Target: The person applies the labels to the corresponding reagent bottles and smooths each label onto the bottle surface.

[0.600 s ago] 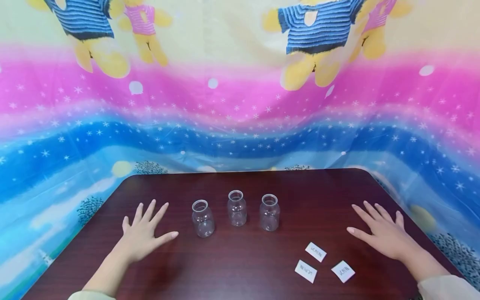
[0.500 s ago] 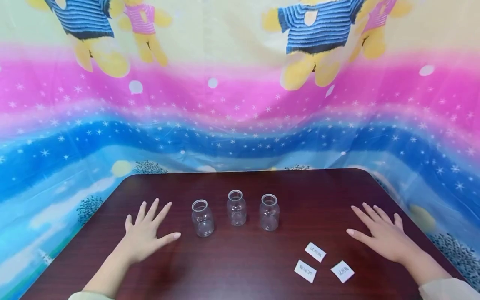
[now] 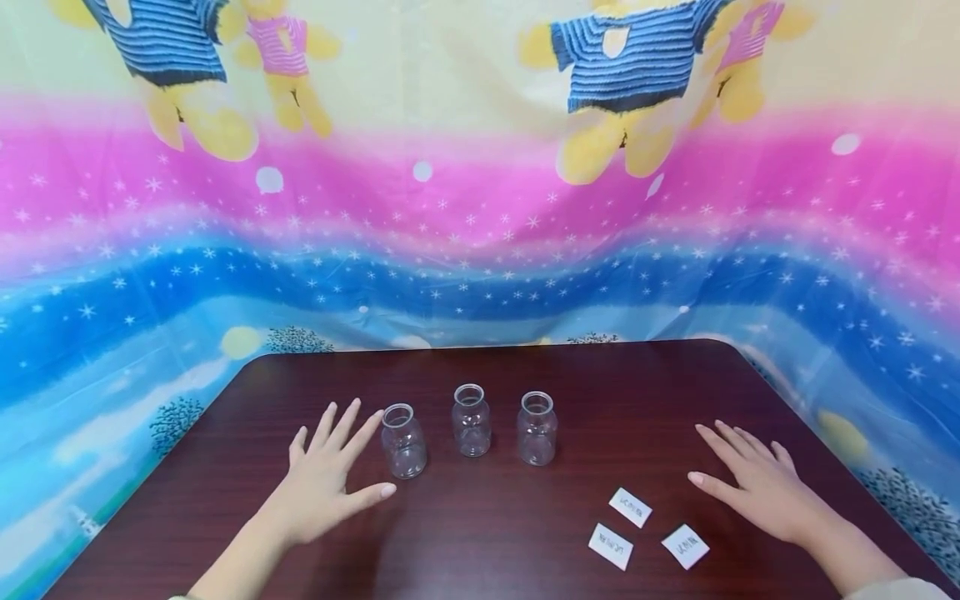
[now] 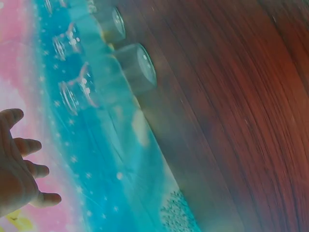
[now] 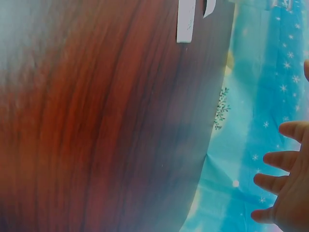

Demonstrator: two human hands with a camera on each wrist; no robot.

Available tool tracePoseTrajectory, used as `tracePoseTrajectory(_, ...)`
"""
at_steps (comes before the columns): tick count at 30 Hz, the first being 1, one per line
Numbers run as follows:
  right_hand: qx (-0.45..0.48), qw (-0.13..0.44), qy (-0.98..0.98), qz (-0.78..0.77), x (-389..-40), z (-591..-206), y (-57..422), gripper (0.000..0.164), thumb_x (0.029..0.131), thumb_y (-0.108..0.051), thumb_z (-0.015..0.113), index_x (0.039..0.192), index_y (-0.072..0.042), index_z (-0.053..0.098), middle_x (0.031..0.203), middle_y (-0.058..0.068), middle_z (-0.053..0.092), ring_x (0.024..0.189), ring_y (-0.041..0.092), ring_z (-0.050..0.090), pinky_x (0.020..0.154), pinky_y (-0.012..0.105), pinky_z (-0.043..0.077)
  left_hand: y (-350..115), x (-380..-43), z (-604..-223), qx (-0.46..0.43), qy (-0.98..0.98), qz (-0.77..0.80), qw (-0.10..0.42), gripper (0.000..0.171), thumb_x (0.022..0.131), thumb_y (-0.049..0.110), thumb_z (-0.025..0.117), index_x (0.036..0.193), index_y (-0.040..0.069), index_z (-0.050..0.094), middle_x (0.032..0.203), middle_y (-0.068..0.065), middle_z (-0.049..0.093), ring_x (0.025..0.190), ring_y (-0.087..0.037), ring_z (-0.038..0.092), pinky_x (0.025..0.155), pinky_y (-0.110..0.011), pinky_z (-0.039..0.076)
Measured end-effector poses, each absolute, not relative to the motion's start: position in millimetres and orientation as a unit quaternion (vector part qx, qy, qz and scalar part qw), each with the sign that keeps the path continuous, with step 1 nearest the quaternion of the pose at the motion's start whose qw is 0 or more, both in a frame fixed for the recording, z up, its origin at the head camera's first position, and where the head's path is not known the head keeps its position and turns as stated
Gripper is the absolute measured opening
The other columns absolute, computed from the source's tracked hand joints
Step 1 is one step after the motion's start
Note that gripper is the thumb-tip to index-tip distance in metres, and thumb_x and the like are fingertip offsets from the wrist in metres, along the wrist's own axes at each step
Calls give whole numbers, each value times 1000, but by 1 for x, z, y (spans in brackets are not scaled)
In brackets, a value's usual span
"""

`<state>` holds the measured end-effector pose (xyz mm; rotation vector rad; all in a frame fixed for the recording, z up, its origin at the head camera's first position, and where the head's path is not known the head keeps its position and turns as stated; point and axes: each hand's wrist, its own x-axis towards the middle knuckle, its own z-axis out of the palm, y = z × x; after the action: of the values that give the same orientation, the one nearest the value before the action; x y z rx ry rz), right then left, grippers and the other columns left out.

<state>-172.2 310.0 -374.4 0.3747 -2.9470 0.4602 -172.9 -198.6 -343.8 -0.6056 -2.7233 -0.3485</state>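
Three clear glass jars stand upright and uncapped on the dark table: a left jar [image 3: 406, 448], a middle jar [image 3: 472, 423] and a right jar [image 3: 537, 433]. My left hand [image 3: 320, 479] is spread just left of the left jar, its index fingertip right at the jar's rim in the head view. At the right side my right hand [image 3: 765, 483] hovers with spread fingers, holding nothing. Between it and the jars lie three small white labels with handwriting: an upper label [image 3: 630, 507], a lower-left label [image 3: 611, 547] and a lower-right label [image 3: 686, 547].
The dark reddish-brown wooden table [image 3: 465, 533] has rounded far corners. Behind and beside it hangs a colourful cloth [image 3: 480, 217] printed with bears and snowflakes, close along the table's far edge.
My left hand has moved right, closer to the left jar. The right hand has lowered slightly toward me. Jars and labels keep their places; the head view has tilted a little.
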Motion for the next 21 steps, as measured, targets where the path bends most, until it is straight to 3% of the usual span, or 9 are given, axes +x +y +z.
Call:
tracePoseTrajectory(7,139,76,-972,171,-163,-374,306,67,83,-42,51,135,-9,25,130,28,27,114,47,23,83,66,7,-183,-163,-340,-249,-946,-123,165,79,72,61,51,136,27,23,142,-5,15,128,-28,4,89,-59,9)
tracePoseTrajectory(14,154,74,-965,199,-157,-377,297,63,81,-38,55,130,-4,34,126,26,34,111,47,28,80,63,19,-170,-161,-342,-296,-928,-141,175,77,73,59,51,136,24,25,141,-3,19,126,-26,16,89,-53,14)
tracePoseTrajectory(21,140,53,-963,225,-150,-376,286,59,81,-39,55,125,-3,39,121,21,41,110,43,33,76,61,27,-157,-165,-345,-336,-913,-188,132,73,74,59,50,135,25,28,138,1,25,124,-21,23,90,-46,19)
